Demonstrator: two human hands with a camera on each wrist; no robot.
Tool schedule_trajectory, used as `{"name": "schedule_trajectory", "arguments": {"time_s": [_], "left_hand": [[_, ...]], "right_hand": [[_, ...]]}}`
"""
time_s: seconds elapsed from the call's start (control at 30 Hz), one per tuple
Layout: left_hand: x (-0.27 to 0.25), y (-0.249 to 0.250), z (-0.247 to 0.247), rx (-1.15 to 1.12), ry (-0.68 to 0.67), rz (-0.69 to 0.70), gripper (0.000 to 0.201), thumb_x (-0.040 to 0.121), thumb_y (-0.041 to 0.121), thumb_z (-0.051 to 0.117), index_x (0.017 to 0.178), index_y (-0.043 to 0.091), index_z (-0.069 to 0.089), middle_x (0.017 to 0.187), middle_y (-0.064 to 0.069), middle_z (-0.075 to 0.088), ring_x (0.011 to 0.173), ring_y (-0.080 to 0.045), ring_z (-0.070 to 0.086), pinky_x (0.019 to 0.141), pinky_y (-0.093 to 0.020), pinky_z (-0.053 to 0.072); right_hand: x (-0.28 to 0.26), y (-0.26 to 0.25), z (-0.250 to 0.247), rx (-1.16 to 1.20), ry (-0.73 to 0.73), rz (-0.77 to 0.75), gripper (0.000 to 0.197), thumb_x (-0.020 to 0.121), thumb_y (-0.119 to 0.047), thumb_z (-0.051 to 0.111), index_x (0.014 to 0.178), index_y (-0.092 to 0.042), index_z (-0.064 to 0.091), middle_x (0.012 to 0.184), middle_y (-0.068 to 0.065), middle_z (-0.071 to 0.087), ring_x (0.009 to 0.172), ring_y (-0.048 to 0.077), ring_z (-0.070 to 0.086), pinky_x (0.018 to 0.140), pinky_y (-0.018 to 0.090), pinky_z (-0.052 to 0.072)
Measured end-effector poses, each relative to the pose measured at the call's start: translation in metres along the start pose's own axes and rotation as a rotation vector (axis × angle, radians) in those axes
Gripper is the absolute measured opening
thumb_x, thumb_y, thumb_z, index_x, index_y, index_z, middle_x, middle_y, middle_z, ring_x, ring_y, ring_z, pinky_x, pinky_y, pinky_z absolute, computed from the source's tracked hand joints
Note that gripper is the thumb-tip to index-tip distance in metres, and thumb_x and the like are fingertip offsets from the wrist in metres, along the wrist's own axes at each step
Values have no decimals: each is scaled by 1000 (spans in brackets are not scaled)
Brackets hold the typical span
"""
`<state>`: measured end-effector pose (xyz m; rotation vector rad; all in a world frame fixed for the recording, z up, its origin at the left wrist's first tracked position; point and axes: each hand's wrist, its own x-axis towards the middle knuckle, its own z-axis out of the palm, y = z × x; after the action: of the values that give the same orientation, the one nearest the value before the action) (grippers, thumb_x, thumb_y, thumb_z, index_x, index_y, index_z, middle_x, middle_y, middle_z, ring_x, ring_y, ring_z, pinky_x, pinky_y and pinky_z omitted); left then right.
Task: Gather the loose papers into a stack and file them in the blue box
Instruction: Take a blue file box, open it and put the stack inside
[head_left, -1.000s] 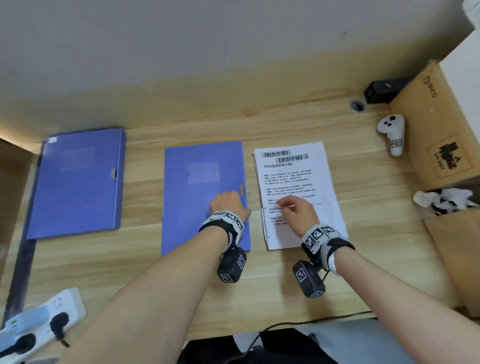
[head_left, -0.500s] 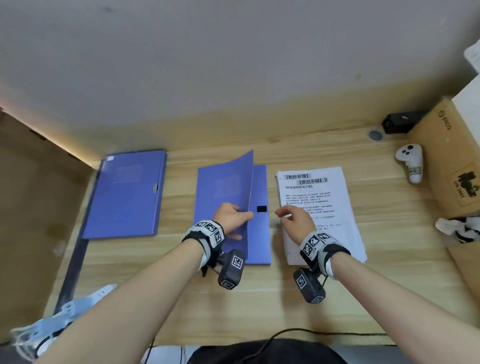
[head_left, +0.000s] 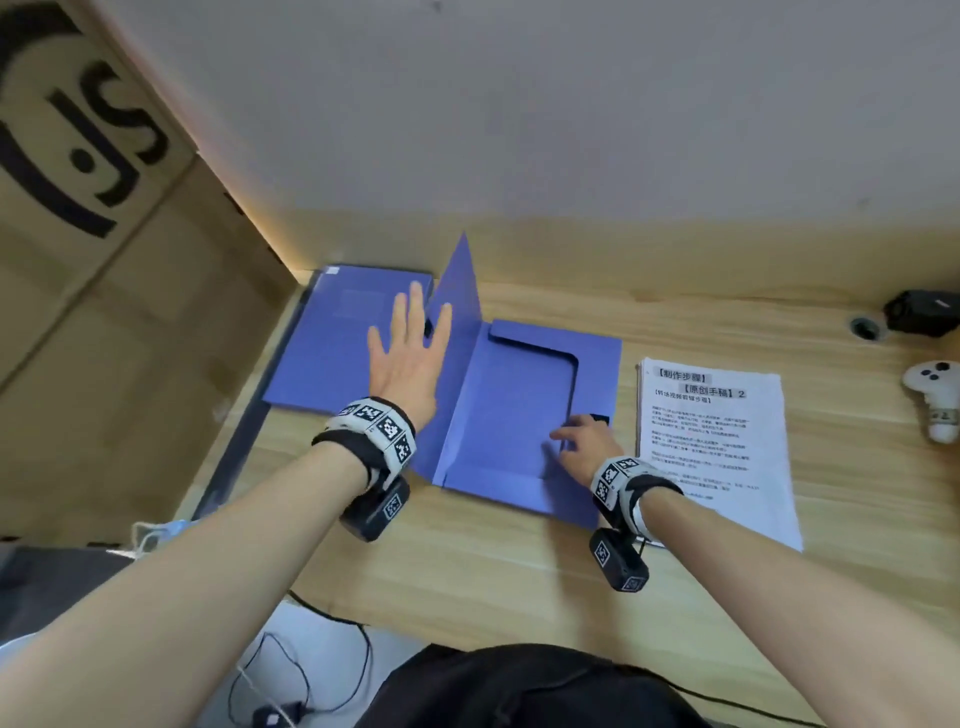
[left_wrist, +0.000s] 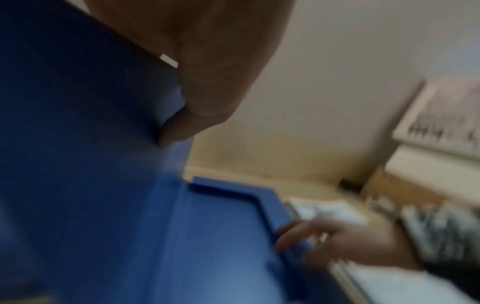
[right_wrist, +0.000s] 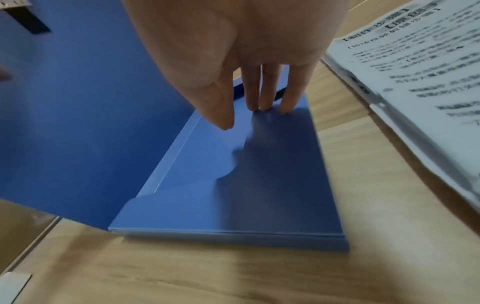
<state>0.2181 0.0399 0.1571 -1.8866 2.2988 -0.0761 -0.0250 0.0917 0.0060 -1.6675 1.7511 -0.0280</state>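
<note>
Right grip pressing blue box, wooden desk (grey wall)

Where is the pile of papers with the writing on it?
In the head view the stack of papers lies flat on the wooden desk, just right of the open blue box and the right hand.

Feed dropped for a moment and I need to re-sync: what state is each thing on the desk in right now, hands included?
Blue box: open, cover swung up to the left, tray holds no papers.
Papers: stacked on the desk right of the box, not filed.
Second blue box: closed, flat, far left.
Left hand: fingers spread, pressing the cover back.
Right hand: fingertips pressing the tray's right flap.
White controller: lying untouched, far right.
</note>
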Motion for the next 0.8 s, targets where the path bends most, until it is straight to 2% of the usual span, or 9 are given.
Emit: {"name": "schedule_trajectory", "arguments": {"time_s": [0.03,0.1,0.17,0.27,0.4,0.5,0.57,0.67,0.8], "left_hand": [[-2,-10,10,143,-24,45,107,75,5,67,154,21,-3,157,-18,-29,149,-36,-16,114,-57,19],[-10,-26,29,325,-132,86,90,82,17,62,155,20,8,158,-22,-25,147,-35,-23,119,-56,1],[-19,-36,53,318,-269,54,79,86,25,58,154,21,18,159,-22,-22,147,-35,-22,119,-54,-3],[-33,-37,92,204,-457,44,77,88,34,58,153,20,21,160,-18,-21,148,-33,-21,118,-55,-3],[-43,-32,133,82,-556,77,69,88,25,55,150,20,25,162,-13,-18,150,-30,-15,119,-55,3],[-43,-25,151,10,-606,91,74,87,19,55,150,21,19,162,-13,-12,150,-31,-4,113,-54,20],[-39,-20,153,26,-589,122,68,85,21,56,146,20,25,159,-17,7,145,-35,16,103,-49,32],[-27,-12,148,44,-525,213,45,85,24,53,129,17,46,132,-15,46,117,-32,50,89,-39,41],[-16,-4,137,-19,-534,213,26,86,18,46,108,14,59,115,-11,61,106,-32,60,84,-35,43]], "right_hand": [[1,-1,4,-18,-2,3,42,90,-17,52,129,-23,63,147,8,42,134,31,38,113,37,31],[3,-3,10,-43,-3,20,41,89,-19,53,129,-25,63,148,6,40,133,31,36,112,39,32],[4,-6,14,-73,1,31,41,89,-22,53,127,-27,63,150,4,37,133,31,34,111,41,33],[0,-10,19,-110,17,38,33,88,-22,52,116,-25,70,152,2,35,133,32,33,107,42,37],[-5,-13,23,-169,38,60,22,85,-21,54,93,-20,75,155,0,31,137,29,31,98,39,45],[-9,-13,20,-172,57,68,19,83,-20,57,88,-23,76,157,0,30,139,28,31,101,36,43],[-11,-13,19,-169,70,102,19,83,-21,57,86,-23,76,157,-1,30,140,27,30,102,37,43],[-12,-11,19,-183,87,156,20,84,-21,56,88,-18,75,158,-1,28,140,27,29,104,40,42],[-14,-8,16,-151,91,160,21,84,-21,55,90,-16,74,158,-1,27,140,28,28,107,41,39]]}}
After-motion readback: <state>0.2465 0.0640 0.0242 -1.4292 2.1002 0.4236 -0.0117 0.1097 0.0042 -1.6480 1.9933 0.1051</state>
